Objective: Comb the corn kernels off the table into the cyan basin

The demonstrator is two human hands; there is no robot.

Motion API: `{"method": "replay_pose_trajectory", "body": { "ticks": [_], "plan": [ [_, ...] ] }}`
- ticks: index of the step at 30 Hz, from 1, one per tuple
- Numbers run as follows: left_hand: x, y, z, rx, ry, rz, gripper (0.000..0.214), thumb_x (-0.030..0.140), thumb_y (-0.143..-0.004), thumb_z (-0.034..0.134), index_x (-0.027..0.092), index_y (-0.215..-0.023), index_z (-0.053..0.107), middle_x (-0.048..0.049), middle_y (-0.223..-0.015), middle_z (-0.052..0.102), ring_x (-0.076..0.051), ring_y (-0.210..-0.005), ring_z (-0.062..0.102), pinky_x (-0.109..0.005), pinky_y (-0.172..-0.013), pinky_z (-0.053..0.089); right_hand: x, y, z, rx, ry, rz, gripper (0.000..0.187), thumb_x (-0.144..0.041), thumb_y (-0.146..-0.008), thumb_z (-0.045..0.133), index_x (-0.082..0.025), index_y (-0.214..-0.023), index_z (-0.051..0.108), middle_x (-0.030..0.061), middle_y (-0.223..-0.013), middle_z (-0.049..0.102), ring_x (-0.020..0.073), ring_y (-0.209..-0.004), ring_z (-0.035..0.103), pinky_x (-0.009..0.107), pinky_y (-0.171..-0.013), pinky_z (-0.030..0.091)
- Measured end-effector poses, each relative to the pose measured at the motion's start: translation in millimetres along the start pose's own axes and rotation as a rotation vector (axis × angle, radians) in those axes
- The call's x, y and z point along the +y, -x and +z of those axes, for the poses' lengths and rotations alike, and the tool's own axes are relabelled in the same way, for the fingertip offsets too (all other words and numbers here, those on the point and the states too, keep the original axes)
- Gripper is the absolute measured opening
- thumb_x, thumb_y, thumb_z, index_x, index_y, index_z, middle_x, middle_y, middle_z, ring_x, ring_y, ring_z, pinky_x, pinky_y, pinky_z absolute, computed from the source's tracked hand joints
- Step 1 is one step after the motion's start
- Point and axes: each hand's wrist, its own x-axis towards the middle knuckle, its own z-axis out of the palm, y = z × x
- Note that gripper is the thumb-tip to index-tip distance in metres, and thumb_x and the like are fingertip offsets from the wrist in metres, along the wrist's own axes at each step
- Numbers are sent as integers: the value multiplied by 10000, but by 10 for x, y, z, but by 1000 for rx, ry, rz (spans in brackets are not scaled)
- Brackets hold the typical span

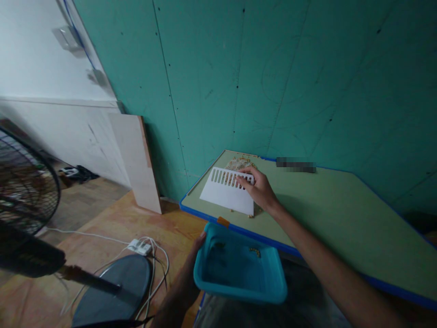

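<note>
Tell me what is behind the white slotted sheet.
Beyond the sheet, a pile of small pale and tan pieces lies on the green tabletop; some show through the slots. Anything behind the sheet's solid part or the right hand is covered.

Right hand (261, 189) and right forearm (317, 262) are showing bare, the forearm looking slim and broadening toward near right. Left hand (187, 278) is also showing bare, darkening in shadow. Grey clothing (300, 287) is covering the lap, blurring. Thin black strap (116, 324) is crossing near left; whether worn, unclear.
</note>
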Motion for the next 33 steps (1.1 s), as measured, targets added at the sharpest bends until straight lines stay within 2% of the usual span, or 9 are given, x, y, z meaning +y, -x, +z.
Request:
{"method": "replay_pose_trajectory", "body": {
  "ticks": [3, 7, 11, 13, 16, 18, 24, 29, 33],
  "plan": [
    [10, 13, 34, 16, 4, 19, 790, 504, -898, 649, 211, -1569, 354, -71, -1222, 777, -273, -1147, 712, -386, -1144, 408, -6, -2, -9, 9, 16, -16, 215, -374, -824, 696, -211, -954, 643, 27, -808, 694, 193, -730, 654, 312, -650, 498],
    [13, 28, 17, 35, 2, -10, 858, 527, -892, 643, 168, -1589, 296, -106, -1248, 761, -309, -1172, 696, -420, -1133, 422, -31, 0, -9, 18, 9, 7, 217, -370, -820, 696, -213, -958, 636, 29, -814, 695, 192, -716, 647, 314, -643, 492],
    [-19, 48, -121, 28, 19, 147, 822, 293, -915, 672, 327, -1601, 220, 7, -1216, 781, -239, -1153, 708, -340, -1117, 431, -57, 9, 0, 28, -12, 13, 231, -385, -811, 704, -218, -954, 634, 31, -829, 700, 190, -701, 644, 316, -632, 491],
    [-25, 49, -147, 14, 26, 186, 815, 226, -906, 677, 345, -1589, 249, 18, -1225, 777, -232, -1146, 710, -327, -1111, 435, -60, 12, 0, 29, -18, 12, 233, -392, -812, 704, -219, -950, 635, 30, -823, 698, 190, -697, 643, 316, -630, 492],
    [-3, 40, -82, 30, 14, 67, 777, 434, -919, 642, 254, -1589, 293, -65, -1237, 770, -289, -1137, 714, -408, -1121, 435, -59, 12, -4, 28, -28, 9, 234, -395, -810, 709, -219, -944, 631, 32, -824, 698, 190, -701, 646, 319, -635, 496],
    [16, 34, -24, 10, 16, 35, 793, 488, -918, 623, 222, -1590, 295, -89, -1241, 766, -302, -1131, 716, -428, -1117, 437, -57, 10, -8, 23, -32, 10, 235, -397, -807, 712, -221, -938, 628, 30, -816, 695, 190, -698, 645, 321, -632, 495],
    [11, 28, -43, 27, 31, 85, 776, 416, -933, 628, 287, -1598, 248, -45, -1234, 772, -279, -1132, 717, -415, -1132, 421, -54, 9, -6, -9, -63, 4, 232, -397, -820, 706, -219, -946, 625, 22, -793, 687, 185, -689, 638, 321, -631, 493],
    [19, 27, -23, -11, 18, 45, 777, 490, -913, 627, 211, -1577, 336, -69, -1204, 784, -286, -1152, 707, -399, -1140, 412, -55, 15, 1, -19, -52, -4, 227, -405, -827, 706, -224, -938, 626, 19, -785, 687, 188, -698, 644, 322, -638, 499],
    [40, 29, 13, -13, 13, 3, 827, 521, -900, 631, 179, -1583, 316, -93, -1200, 783, -297, -1151, 708, -416, -1133, 420, -67, 25, 7, -36, -34, 0, 234, -405, -832, 701, -223, -962, 631, 29, -818, 700, 195, -730, 656, 316, -634, 501]
  ]
}}
